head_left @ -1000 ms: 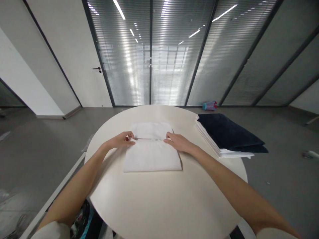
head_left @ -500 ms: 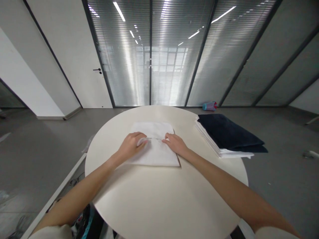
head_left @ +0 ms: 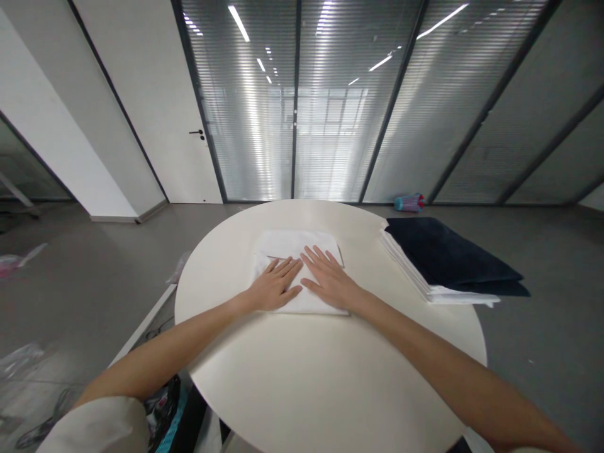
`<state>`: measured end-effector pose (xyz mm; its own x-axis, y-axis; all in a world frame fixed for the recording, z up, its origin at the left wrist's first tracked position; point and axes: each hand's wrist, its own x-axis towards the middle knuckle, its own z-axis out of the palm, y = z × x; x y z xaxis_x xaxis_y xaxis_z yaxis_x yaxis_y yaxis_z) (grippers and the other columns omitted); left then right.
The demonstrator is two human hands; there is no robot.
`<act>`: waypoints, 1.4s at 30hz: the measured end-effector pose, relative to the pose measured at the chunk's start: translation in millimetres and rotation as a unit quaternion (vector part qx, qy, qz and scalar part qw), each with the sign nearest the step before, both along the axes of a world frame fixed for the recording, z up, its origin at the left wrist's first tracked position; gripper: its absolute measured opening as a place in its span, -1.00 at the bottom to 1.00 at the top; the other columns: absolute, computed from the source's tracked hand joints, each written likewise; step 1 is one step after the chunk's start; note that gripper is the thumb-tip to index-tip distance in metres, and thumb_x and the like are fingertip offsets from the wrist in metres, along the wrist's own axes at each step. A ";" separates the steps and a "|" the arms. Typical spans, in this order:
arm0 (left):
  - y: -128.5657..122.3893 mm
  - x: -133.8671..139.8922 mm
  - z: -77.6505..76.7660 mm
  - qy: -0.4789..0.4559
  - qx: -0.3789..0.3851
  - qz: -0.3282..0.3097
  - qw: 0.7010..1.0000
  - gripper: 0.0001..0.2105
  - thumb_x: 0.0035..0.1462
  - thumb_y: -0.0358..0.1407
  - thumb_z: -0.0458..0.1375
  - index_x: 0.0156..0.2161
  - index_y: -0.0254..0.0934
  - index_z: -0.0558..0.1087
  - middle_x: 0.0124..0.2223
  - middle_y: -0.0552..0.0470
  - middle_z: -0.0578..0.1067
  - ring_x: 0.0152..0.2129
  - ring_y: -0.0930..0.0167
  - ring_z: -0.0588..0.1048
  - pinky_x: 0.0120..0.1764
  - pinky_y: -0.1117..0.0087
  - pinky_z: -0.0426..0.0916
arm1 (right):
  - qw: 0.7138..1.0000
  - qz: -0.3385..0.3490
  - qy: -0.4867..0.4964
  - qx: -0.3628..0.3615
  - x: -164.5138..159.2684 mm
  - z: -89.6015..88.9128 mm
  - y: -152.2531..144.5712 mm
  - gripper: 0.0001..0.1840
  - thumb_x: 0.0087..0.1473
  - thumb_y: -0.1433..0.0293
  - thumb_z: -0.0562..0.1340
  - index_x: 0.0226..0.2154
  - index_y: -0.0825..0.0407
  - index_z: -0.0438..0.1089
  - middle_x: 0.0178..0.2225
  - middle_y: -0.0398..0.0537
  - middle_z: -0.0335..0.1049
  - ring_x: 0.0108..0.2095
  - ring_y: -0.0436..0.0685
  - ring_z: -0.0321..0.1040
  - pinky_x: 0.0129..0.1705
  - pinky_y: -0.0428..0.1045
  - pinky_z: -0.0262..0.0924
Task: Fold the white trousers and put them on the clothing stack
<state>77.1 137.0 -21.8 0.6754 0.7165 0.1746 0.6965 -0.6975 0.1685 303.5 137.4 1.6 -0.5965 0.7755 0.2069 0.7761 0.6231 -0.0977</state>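
Observation:
A folded white cloth (head_left: 297, 241) lies on the round white table (head_left: 302, 371), its folded edges meeting in a line across the middle. My left hand (head_left: 277, 284) rests flat on the left part of the cloth with its fingers spread. On the right part, my right hand (head_left: 330, 279) also lies palm down, fingers apart. The two hands almost meet at the thumbs and fingertips, and they hide much of the cloth's front half. Neither hand grips anything.
At the table's right edge, a dark navy folded cloth (head_left: 448, 255) lies on a stack of white cloths (head_left: 436, 294), overhanging the rim. A blue and red cylindrical object (head_left: 409, 202) is on the floor by the glass wall. A black and teal bag-like item (head_left: 174, 415) sits below left.
Both hands have gone from pinching the cloth at its middle line to lying flat on it, closer together. The view has turned slightly left.

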 end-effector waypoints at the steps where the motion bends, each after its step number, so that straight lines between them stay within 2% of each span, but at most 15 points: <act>1: 0.5 0.5 -0.8 0.001 -0.006 0.000 1.000 -0.33 0.40 0.06 -0.26 0.45 -0.27 -0.14 0.46 -0.12 -0.07 0.41 0.22 -0.10 0.37 0.04 -0.21 | 0.999 -0.001 -0.011 -0.031 0.8 -7.7 2.5 -0.16 0.34 -0.08 -0.18 0.41 0.15 -0.06 0.44 0.19 -0.20 0.44 0.32 -0.33 0.40 0.31 -0.32; 5: 2.4 1.9 -2.7 -0.002 -0.030 0.007 1.000 -0.29 0.38 0.10 -0.25 0.46 -0.29 -0.16 0.46 -0.15 -0.09 0.41 0.22 -0.14 0.37 0.05 -0.19 | 0.996 -0.016 -0.026 -0.087 5.1 -29.9 11.1 -0.07 0.29 -0.15 -0.24 0.43 0.16 -0.16 0.44 0.22 -0.27 0.44 0.32 -0.38 0.41 0.32 -0.40; 9: 9.8 -4.3 -0.3 -0.027 0.032 0.098 0.994 -0.19 0.27 0.22 -0.10 0.44 -0.25 -0.03 0.46 -0.15 -0.08 0.41 0.10 -0.26 0.36 -0.07 -0.30 | 0.995 -0.017 -0.031 -0.089 5.8 -29.0 9.8 -0.06 0.30 -0.14 -0.27 0.43 0.19 -0.16 0.44 0.23 -0.31 0.45 0.31 -0.39 0.41 0.31 -0.41; 11: 17.4 -11.5 0.4 -0.026 0.043 0.145 0.988 -0.20 0.25 0.23 -0.09 0.43 -0.23 0.03 0.46 -0.16 -0.05 0.41 0.05 -0.24 0.34 -0.15 -0.36 | 0.995 -0.014 -0.032 -0.089 5.4 -26.6 8.4 -0.07 0.30 -0.13 -0.26 0.43 0.19 -0.16 0.44 0.23 -0.32 0.44 0.31 -0.37 0.41 0.31 -0.39; 15: 31.5 -24.2 -2.7 0.012 -0.065 0.173 0.983 -0.18 0.25 0.26 -0.17 0.43 -0.25 0.03 0.45 -0.23 -0.07 0.38 -0.09 -0.16 0.28 -0.31 -0.26 | 0.995 -0.011 -0.027 -0.092 5.7 -24.6 8.7 -0.09 0.30 -0.13 -0.21 0.43 0.17 -0.15 0.44 0.23 -0.30 0.44 0.32 -0.34 0.41 0.32 -0.37; 18: 33.0 -26.9 -4.5 0.007 -0.074 0.170 0.983 -0.18 0.25 0.27 -0.17 0.43 -0.21 0.01 0.46 -0.21 -0.10 0.38 -0.10 -0.18 0.27 -0.32 -0.26 | 0.995 -0.013 -0.024 -0.094 6.6 -18.3 7.0 -0.10 0.31 -0.11 -0.15 0.42 0.17 -0.12 0.44 0.24 -0.26 0.44 0.34 -0.32 0.40 0.32 -0.37; 20: 30.9 -27.4 -1.4 -0.006 -0.066 0.167 0.984 -0.22 0.27 0.25 -0.16 0.43 -0.17 0.04 0.46 -0.17 -0.07 0.39 -0.07 -0.19 0.27 -0.33 -0.29 | 0.998 0.002 -0.016 -0.069 6.0 -9.8 1.8 -0.14 0.31 -0.09 -0.08 0.40 0.17 -0.02 0.42 0.27 -0.18 0.43 0.38 -0.27 0.39 0.33 -0.34; 23: 28.6 -30.7 10.4 -0.041 -0.063 0.141 0.987 -0.34 0.34 0.14 -0.20 0.40 -0.14 0.11 0.44 -0.13 0.02 0.40 0.02 -0.17 0.27 -0.33 -0.30 | 0.996 0.083 0.007 -0.019 0.4 4.6 -12.5 -0.27 0.29 -0.04 0.06 0.29 0.10 0.22 0.33 0.26 0.10 0.34 0.34 0.00 0.34 0.26 -0.11; 26: 30.5 -36.8 21.1 -0.088 -0.079 0.102 0.988 -0.42 0.40 0.04 -0.25 0.37 -0.16 0.18 0.42 -0.11 0.10 0.40 0.14 -0.11 0.33 -0.20 -0.21 | 0.987 0.159 -0.003 0.023 -10.6 13.3 -28.9 -0.44 0.24 0.03 0.20 0.13 0.05 0.39 0.15 0.18 0.33 0.16 0.28 0.23 0.18 0.19 0.11; 30: 36.4 -41.3 17.5 -0.071 -0.097 0.046 0.992 -0.45 0.42 -0.01 -0.22 0.37 -0.18 0.19 0.41 -0.13 0.14 0.39 0.20 0.00 0.35 -0.08 -0.14 | 0.975 0.183 -0.074 0.102 -26.0 11.2 -41.7 -0.67 0.22 0.23 0.27 -0.07 0.12 0.45 -0.09 0.16 0.42 -0.03 0.27 0.31 0.02 0.16 0.21; 34: 37.1 -40.0 11.3 -0.018 -0.067 0.023 0.997 -0.48 0.41 -0.03 -0.14 0.35 -0.14 0.21 0.38 -0.12 0.21 0.34 0.20 0.14 0.33 -0.02 -0.05 | 0.963 0.196 -0.110 0.148 -34.4 0.6 -46.2 -0.80 0.29 0.38 0.17 -0.12 0.15 0.42 -0.23 0.10 0.43 -0.16 0.22 0.36 -0.15 0.08 0.24; 36: 31.4 -39.6 19.1 -0.008 -0.050 0.023 0.998 -0.50 0.40 -0.03 -0.12 0.33 -0.13 0.26 0.34 -0.11 0.29 0.30 0.20 0.23 0.29 0.06 0.06 | 0.957 0.206 -0.130 0.159 -31.8 -1.9 -50.1 -0.80 0.29 0.51 0.09 -0.15 0.16 0.43 -0.28 0.08 0.43 -0.23 0.18 0.37 -0.25 0.04 0.24; 38: 20.7 -40.0 34.6 0.003 -0.055 0.021 0.998 -0.49 0.37 0.02 -0.07 0.29 -0.12 0.32 0.24 -0.11 0.42 0.18 0.18 0.40 0.19 0.14 0.22 | 0.951 0.230 -0.139 0.151 -19.7 0.3 -55.5 -0.76 0.25 0.59 0.07 -0.19 0.15 0.44 -0.32 0.05 0.44 -0.29 0.14 0.37 -0.29 0.02 0.23; 40: 7.3 -40.0 52.6 0.002 -0.092 0.019 0.996 -0.44 0.29 0.10 0.03 0.28 -0.09 0.34 0.09 -0.09 0.56 0.01 0.17 0.54 0.05 0.21 0.34 | 0.954 0.242 -0.120 0.129 5.0 5.7 -60.9 -0.81 0.22 0.55 0.12 -0.25 0.11 0.45 -0.33 0.04 0.45 -0.28 0.15 0.39 -0.22 0.04 0.28; 42: -4.4 -38.0 65.9 -0.027 -0.162 0.007 0.986 -0.39 0.22 0.12 0.11 0.29 -0.08 0.33 -0.05 -0.04 0.63 -0.13 0.21 0.61 -0.06 0.28 0.40 | 0.968 0.206 -0.083 0.116 40.7 9.6 -63.8 -0.84 0.20 0.47 0.17 -0.25 0.06 0.48 -0.25 0.06 0.48 -0.17 0.20 0.40 -0.07 0.11 0.30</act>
